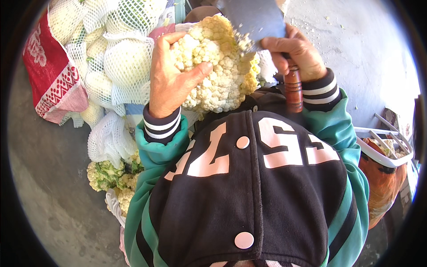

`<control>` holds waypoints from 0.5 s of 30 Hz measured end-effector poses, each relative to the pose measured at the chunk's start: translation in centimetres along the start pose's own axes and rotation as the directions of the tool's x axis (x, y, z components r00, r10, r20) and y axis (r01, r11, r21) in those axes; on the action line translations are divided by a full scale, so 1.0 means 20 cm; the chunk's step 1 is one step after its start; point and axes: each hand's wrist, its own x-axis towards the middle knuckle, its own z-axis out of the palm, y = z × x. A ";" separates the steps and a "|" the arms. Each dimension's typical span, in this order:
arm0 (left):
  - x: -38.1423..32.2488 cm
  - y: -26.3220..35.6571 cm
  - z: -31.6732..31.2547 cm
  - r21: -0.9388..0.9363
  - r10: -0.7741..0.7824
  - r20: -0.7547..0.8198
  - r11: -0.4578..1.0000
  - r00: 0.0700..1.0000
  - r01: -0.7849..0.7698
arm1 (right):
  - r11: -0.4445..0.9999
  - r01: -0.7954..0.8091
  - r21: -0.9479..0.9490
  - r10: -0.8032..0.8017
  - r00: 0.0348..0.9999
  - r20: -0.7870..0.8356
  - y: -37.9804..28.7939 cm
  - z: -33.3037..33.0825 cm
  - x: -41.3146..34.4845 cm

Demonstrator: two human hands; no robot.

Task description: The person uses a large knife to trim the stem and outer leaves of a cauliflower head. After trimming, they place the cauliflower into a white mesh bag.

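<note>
A large cauliflower head (217,70), cream with yellowish patches, is held in front of my jacket. My left hand (175,71) grips its left side, thumb over the florets and fingers behind the rim. In my right hand (295,53) is a broad-bladed cleaver (255,21) with a turned reddish wooden handle (293,88). The blade lies against the upper right of the cauliflower, and loose crumbs of floret cling at its edge. The blade looks slightly blurred. White foam netting (267,66) shows partly behind the cauliflower.
On the left, several cauliflowers in white foam nets (128,63) lie beside a red patterned cloth (50,76). Bare cauliflowers (106,175) sit lower, near my left elbow. Crumbs dot the grey floor (337,36). At right stands a white-rimmed bin (387,162) with an orange liner.
</note>
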 end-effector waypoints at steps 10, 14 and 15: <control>0.00 -0.08 -0.07 -0.188 -0.061 0.025 0.980 0.998 0.065 | 0.990 0.065 -0.126 -0.078 0.992 -0.098 0.04 -0.09 0.05; 0.00 -0.12 -0.10 -0.222 -0.085 0.021 0.971 0.996 0.088 | 0.990 0.095 -0.107 -0.108 0.986 -0.123 0.05 -0.08 0.06; -0.01 -0.13 -0.11 -0.257 -0.107 0.022 0.960 0.994 0.109 | 0.991 0.094 -0.099 -0.107 0.985 -0.136 0.06 -0.09 0.07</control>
